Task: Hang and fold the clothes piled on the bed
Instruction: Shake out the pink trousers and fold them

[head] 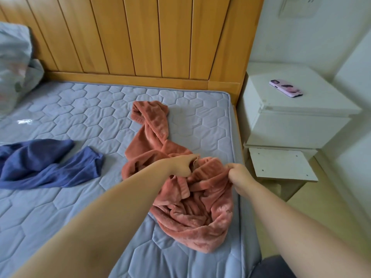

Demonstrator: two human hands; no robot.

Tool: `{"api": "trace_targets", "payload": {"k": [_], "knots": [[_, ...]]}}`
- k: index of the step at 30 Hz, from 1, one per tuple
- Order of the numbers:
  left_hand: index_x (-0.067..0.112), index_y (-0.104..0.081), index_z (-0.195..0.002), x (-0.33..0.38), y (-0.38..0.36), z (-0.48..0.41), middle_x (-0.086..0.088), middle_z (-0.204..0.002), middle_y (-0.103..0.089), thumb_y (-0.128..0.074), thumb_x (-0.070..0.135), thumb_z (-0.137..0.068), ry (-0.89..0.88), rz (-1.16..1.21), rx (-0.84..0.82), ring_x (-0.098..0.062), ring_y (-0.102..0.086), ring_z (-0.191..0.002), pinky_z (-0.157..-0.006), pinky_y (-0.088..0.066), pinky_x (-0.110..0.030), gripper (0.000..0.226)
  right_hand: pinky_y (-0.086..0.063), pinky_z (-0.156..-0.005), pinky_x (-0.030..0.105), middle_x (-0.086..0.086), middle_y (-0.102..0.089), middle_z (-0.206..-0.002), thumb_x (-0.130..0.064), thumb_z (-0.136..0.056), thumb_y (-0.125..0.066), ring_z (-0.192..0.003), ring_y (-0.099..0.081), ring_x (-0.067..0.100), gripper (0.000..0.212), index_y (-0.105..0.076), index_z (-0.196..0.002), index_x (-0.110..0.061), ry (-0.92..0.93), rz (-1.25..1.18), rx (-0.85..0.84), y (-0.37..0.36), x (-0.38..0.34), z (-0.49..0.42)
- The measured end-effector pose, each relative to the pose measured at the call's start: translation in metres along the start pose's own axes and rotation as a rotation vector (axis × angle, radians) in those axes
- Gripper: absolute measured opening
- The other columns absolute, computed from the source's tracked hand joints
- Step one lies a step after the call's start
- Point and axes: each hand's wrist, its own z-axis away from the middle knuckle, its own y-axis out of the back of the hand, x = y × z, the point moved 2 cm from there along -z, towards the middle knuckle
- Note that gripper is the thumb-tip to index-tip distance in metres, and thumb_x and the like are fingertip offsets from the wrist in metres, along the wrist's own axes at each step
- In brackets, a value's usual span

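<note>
— Left hand (181, 164)?

— Curled into the top of the fuzzy pink garment (186, 199), fingers buried in a fold, pinching the cloth.

— Right hand (239, 175)?

— Closed in a fist on the same garment, clamping a bunched edge just to the right of the left grip. Both grips near each other, cloth gathered between them.

— And the garment itself?

— Crumpled on the blue quilted mattress (80, 109), near its right edge. Heaped below and between the two grips, toward the wearer; one long strip trailing away beyond the left grip, toward the wooden headboard (140, 37), ending in a folded loop.

— Lifted or lying?

— Mostly lying on the mattress; only the pinched part raised a little. How far off the surface, hard to tell.

— Anything else close by?

— Dark blue garment (44, 163), spread loose on the mattress well to the left of the left grip, apart from the pink one. Pale bedding (16, 63) bundled far off to the left, against the headboard.

— To the right of the right grip?

— White nightstand (291, 117) beside the bed, with a phone in a pink case (286, 88) lying flat on top. White board (281, 164) lower down, in front of the nightstand.
</note>
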Motion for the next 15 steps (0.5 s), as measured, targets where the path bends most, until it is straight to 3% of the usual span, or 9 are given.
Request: {"api": "trace_targets", "payload": {"k": [3, 5, 7, 10, 12, 14, 15], "knots": [[0.015, -0.058, -0.092, 0.013, -0.001, 0.002, -0.007, -0.11, -0.066, -0.055, 0.004, -0.08, -0.041, 0.007, 0.059, -0.014, -0.057, -0.093, -0.078, -0.043, -0.023, 0.017, -0.028, -0.046, 0.023, -0.003, -0.045, -0.043, 0.017, -0.077, -0.028, -0.052, -0.037, 0.015, 0.044, -0.047, -0.052, -0.014, -0.043, -0.114, -0.01, 0.009, -0.012, 0.004], [0.017, -0.059, -0.076, 0.022, 0.007, 0.006, -0.006, -0.09, -0.069, -0.058, 0.005, -0.08, -0.036, 0.055, 0.162, -0.01, -0.051, -0.076, -0.068, -0.037, -0.021, 0.012, -0.042, -0.054, 0.024, 0.007, -0.056, -0.06, 0.013, -0.083, -0.033, -0.059, -0.049, 0.021, 0.038, -0.057, -0.063, -0.009, -0.109, -0.283, 0.017, 0.014, -0.021, 0.007], [0.018, -0.056, -0.063, 0.034, 0.02, 0.012, 0.003, -0.067, -0.061, -0.063, 0.01, -0.081, -0.038, 0.174, 0.229, -0.006, -0.046, -0.064, -0.064, -0.037, -0.021, 0.021, -0.05, -0.063, 0.028, 0.013, -0.062, -0.072, 0.006, -0.089, -0.035, -0.065, -0.059, 0.025, 0.033, -0.063, -0.074, -0.006, -0.175, -0.429, 0.04, 0.024, -0.031, 0.01], [0.012, -0.052, -0.056, 0.057, 0.045, 0.017, 0.006, -0.055, -0.042, -0.063, 0.013, -0.083, -0.057, 0.307, 0.312, -0.002, -0.035, -0.05, -0.054, -0.034, -0.021, 0.03, -0.045, -0.055, 0.025, 0.004, -0.06, -0.061, -0.028, -0.094, -0.046, -0.054, -0.057, 0.018, 0.029, -0.061, -0.072, -0.015, -0.184, -0.467, -0.101, 0.042, -0.056, 0.018], [0.003, -0.057, -0.06, 0.076, 0.063, 0.022, 0.003, -0.055, -0.039, -0.062, 0.009, -0.083, -0.072, 0.33, 0.346, -0.004, -0.032, -0.046, -0.051, -0.032, -0.023, 0.023, -0.037, -0.057, 0.028, 0.002, -0.056, -0.063, -0.057, -0.082, -0.059, -0.058, -0.049, 0.017, 0.037, -0.064, -0.074, -0.021, -0.159, -0.353, -0.279, 0.053, -0.076, 0.026], [0.008, -0.06, -0.058, 0.098, 0.081, 0.027, 0.006, -0.048, -0.042, -0.063, 0.006, -0.083, -0.103, 0.366, 0.356, -0.004, -0.034, -0.043, -0.048, -0.032, -0.021, 0.025, -0.051, -0.082, 0.034, 0.007, -0.07, -0.092, -0.058, -0.066, -0.074, -0.087, -0.063, 0.022, 0.044, -0.071, -0.094, -0.024, -0.081, -0.181, -0.409, 0.068, -0.096, 0.037], [0.014, -0.061, -0.058, 0.107, 0.09, 0.03, 0.01, -0.043, -0.043, -0.065, 0.008, -0.084, -0.123, 0.395, 0.362, -0.001, -0.036, -0.041, -0.046, -0.032, -0.018, 0.028, -0.05, -0.095, 0.039, 0.006, -0.069, -0.111, -0.05, -0.065, -0.078, -0.105, -0.063, 0.023, 0.049, -0.068, -0.107, -0.026, -0.05, -0.127, -0.436, 0.074, -0.105, 0.041]]}}
